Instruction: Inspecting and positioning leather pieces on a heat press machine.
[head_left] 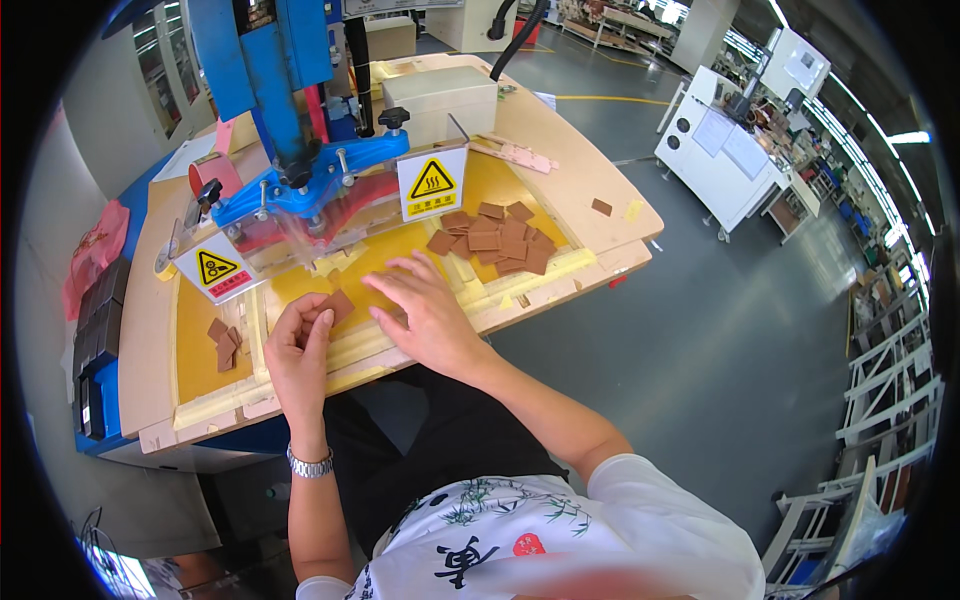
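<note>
My left hand (300,345) pinches a small brown leather piece (340,306) between thumb and fingers, just over the yellow work surface (385,250). To its right, my right hand (428,312) holds nothing, its fingers apart and stretched toward the press. A heap of brown leather pieces (500,240) lies on the yellow surface at the right. On the left, a smaller group of brown leather pieces (225,342) rests there too. The blue press (290,170) stands right behind my hands, with a clear guard carrying two yellow warning signs in front.
A beige metal box (440,103) sits behind the press, near a pale pink strip (522,154). One loose brown piece (601,207) lies on the board's right side. Dark trays (98,320) stand at the left. Across the floor is a white machine (722,145).
</note>
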